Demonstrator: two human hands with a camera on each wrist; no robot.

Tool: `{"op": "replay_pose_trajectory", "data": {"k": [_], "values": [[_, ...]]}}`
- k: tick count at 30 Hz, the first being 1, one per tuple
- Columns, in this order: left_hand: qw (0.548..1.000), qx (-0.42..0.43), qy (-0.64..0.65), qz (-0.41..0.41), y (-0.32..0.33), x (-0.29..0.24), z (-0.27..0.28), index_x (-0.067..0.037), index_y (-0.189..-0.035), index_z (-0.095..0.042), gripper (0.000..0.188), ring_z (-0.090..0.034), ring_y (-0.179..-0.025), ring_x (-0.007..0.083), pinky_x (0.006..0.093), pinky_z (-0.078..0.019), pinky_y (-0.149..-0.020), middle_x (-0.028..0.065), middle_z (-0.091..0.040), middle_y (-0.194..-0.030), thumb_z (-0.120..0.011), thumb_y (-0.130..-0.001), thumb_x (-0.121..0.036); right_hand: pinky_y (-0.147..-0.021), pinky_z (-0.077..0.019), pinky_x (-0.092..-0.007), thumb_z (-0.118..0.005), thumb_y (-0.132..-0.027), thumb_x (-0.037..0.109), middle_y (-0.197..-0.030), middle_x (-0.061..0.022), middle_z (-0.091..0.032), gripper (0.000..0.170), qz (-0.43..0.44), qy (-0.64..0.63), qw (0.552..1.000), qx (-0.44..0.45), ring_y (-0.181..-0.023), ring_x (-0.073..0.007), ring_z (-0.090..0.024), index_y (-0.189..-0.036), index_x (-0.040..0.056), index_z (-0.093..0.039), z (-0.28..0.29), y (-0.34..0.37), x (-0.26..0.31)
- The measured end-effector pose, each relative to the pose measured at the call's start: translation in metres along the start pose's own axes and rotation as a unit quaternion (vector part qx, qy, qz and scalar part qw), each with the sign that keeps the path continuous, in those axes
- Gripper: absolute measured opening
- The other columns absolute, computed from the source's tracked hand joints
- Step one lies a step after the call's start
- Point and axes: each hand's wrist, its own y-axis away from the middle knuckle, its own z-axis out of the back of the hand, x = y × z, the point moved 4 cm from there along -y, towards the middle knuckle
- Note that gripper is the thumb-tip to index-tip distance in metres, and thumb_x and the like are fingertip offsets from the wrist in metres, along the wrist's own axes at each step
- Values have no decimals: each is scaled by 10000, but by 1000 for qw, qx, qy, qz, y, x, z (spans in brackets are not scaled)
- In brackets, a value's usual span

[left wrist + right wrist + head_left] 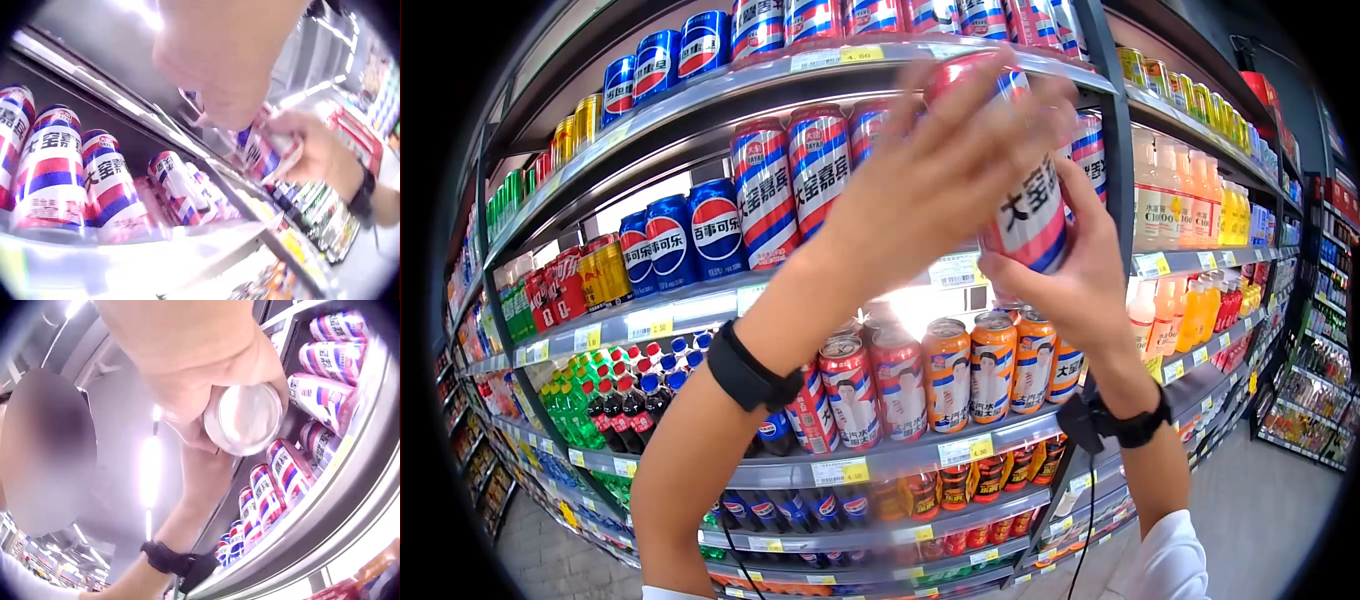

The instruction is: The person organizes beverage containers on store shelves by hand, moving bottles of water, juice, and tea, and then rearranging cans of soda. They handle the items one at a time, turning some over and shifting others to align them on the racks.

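My right hand (1090, 255) grips a tall red, white and blue soda can (1032, 225), thumb in front and fingers round the far side. The can stands slightly tilted before the shelf; its round silver base (247, 417) faces the right wrist camera. Across the can's upper part lies my left hand (960, 165), motion-blurred, its fingers extended and covering much of the top. Seen from the left wrist, the right hand (312, 150) holds the can (259, 153) from the far side. Matching tall cans (818, 165) line the shelf behind.
Blue cola cans (715, 228) stand left on the same shelf. Orange and pink cans (948, 375) fill the shelf below, above a price-tag rail (920, 455). A dark upright post (1116, 150) divides this section from bottled drinks (1185, 190) at right.
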Motion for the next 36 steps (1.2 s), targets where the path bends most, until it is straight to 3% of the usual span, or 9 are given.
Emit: {"op": "replay_pose_trajectory", "data": {"k": [2, 4, 5, 8, 10, 12, 16, 26, 36], "values": [[998, -17, -64, 24, -9, 16, 8, -131, -1469, -496, 656, -361, -1502, 359, 572, -321, -1212, 126, -470, -1527, -688, -845, -72, -972, -549, -324, -873, -704, 89, -1258, -110, -640, 851, 96, 115, 984, -94, -1128, -174, -659, -1436, -28, -455, 0, -4, -9], [946, -136, 255, 146, -13, 39, 17, -84, -1455, -495, 631, -489, -1400, 376, 448, -500, -1080, 213, -466, -1521, -686, -853, -92, -944, -560, -325, -856, -719, 89, -1238, -124, -644, 840, 70, 60, 993, -74, -1082, -183, -674, -1445, -21, -449, -5, -6, -11], [870, -62, 407, 270, -9, 49, 12, -40, -1416, -516, 566, -631, -1218, 357, 356, -578, -920, 252, -576, -1389, -684, -899, -199, -957, -544, -379, -877, -686, 98, -1233, -161, -627, 876, 113, 154, 977, -97, -1101, -261, -657, -1443, -10, -450, -6, -7, -14], [873, 130, 341, 324, -26, 48, 17, -126, -1443, -518, 486, -649, -1173, 196, 352, -561, -941, 100, -657, -1294, -613, -978, -229, -978, -540, -353, -896, -710, 114, -1272, -178, -614, 886, 205, 321, 915, -129, -1139, -251, -648, -1455, -24, -437, -18, -7, -11], [906, 111, 266, 309, -35, 47, 20, -31, -1352, -576, 551, -694, -1126, 301, 453, -555, -953, 180, -708, -1175, -635, -975, -428, -1024, -516, -371, -942, -691, 135, -1345, -188, -571, 945, 210, 300, 919, -149, -1217, -276, -607, -1472, -19, -431, -22, -8, -15], [823, 119, 435, 346, -41, 48, 26, 27, -1287, -585, 497, -701, -1035, 257, 398, -568, -912, 210, -710, -1087, -772, -907, -231, -1033, -511, -375, -962, -688, 163, -1413, -178, -537, 981, 211, 284, 925, -140, -1246, -285, -592, -1488, -11, -422, -20, -18, -26], [906, 13, 339, 253, -41, 63, 17, 52, -1250, -499, 542, -685, -1005, 244, 373, -570, -903, 210, -674, -1024, -776, -933, -289, -956, -545, -417, -965, -612, 88, -1376, -182, -548, 1026, 298, 252, 908, -149, -1171, -356, -614, -1486, 32, -430, -6, -14, -32], [958, 56, 232, 159, -39, 63, -6, 25, -1110, -466, 515, -664, -856, 228, 350, -535, -739, 186, -649, -906, -830, -899, -272, -1045, -415, -462, -880, -737, 188, -1350, -151, -582, 712, 234, 380, 878, -172, -1228, -348, -505, -1368, 28, -590, -11, -18, -64], [965, 82, 223, 113, -26, 66, -29, 20, -1104, -449, 560, -624, -905, 291, 408, -516, -842, 215, -593, -957, -840, -885, -316, -1015, -378, -475, -790, -770, 88, -1197, -118, -631, 677, 235, 391, 873, -174, -1158, -343, -519, -1411, 51, -575, -9, -11, -71]]}}
